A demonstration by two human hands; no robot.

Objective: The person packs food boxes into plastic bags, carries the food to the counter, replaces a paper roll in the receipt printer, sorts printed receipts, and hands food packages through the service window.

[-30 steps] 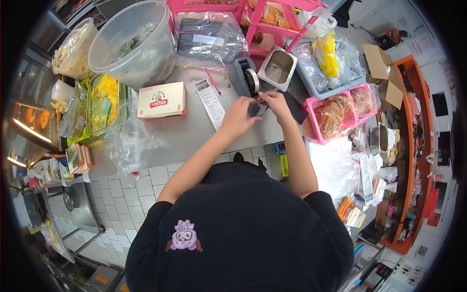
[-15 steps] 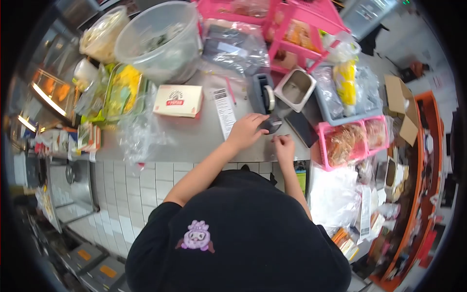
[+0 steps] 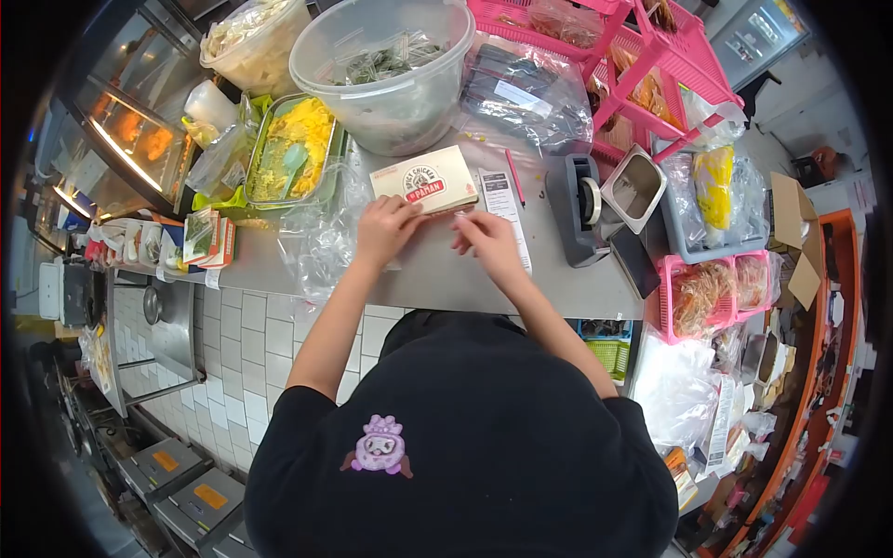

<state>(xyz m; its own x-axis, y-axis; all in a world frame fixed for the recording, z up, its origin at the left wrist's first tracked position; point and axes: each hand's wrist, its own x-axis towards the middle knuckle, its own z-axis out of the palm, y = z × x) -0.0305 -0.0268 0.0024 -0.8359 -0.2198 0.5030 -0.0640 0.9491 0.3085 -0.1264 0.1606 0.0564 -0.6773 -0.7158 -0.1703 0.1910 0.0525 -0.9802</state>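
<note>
A cream cardboard food box [image 3: 430, 177] with a red and black chicken logo lies closed on the steel counter. My left hand [image 3: 384, 228] grips its near left edge, fingertips on the lid. Close to the box's near right corner is my right hand [image 3: 488, 244], its thumb and forefinger pinched together. A small pale bit shows at those fingertips, too small to name. A printed receipt [image 3: 505, 212] lies beside the box, partly behind my right hand, with a pink pen [image 3: 514, 177] next to it. Farther right stands a grey tape dispenser [image 3: 572, 214] with a roll in it.
Behind the box stands a large clear tub [image 3: 391, 112] of dark packets. To the left are a tray of yellow food [image 3: 298, 149] and crumpled plastic bags [image 3: 326, 237]. A metal container [image 3: 635, 191], a dark flat case [image 3: 634, 263] and pink baskets [image 3: 684, 298] occupy the right.
Both hands have left the tape dispenser and come to the box. My left hand now holds the box's edge, and my right hand is at its near right corner. The view has shifted left.
</note>
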